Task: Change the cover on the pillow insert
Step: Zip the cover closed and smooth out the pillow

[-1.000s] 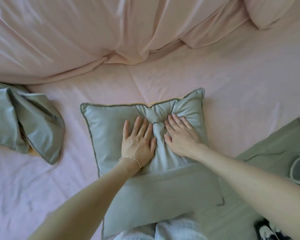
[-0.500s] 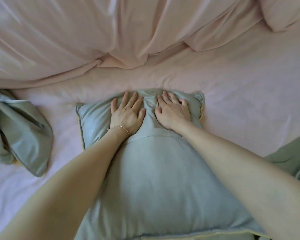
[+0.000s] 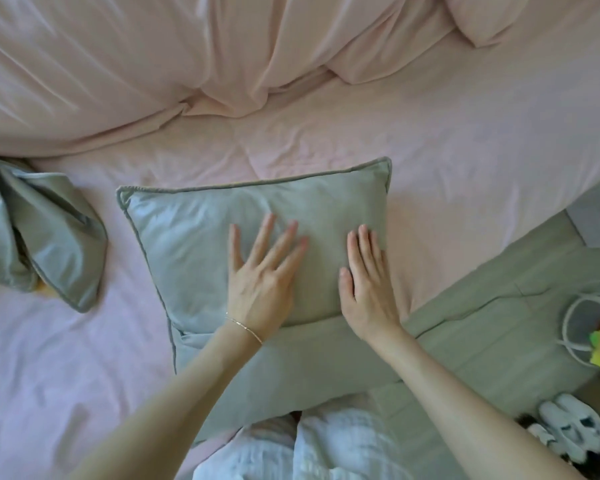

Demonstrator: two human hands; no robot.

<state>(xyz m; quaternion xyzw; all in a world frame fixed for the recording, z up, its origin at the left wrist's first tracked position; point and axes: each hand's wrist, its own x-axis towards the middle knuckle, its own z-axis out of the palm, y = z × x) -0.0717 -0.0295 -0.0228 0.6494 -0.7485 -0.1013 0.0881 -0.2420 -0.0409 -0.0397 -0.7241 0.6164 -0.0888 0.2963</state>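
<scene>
While laid on the bed [image 3: 447, 150], the pillow [image 3: 194, 237] is pressed under both flat, open hands: left hand [image 3: 260, 285], right hand [image 3: 369, 289].

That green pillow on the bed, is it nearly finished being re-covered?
Nearly, it seems. The green pillow already wears a piped cover; another crumpled cover lies aside. The left hand and right hand lie flat on it, smoothing. Left: tucking the loose flap at the near end.
</scene>
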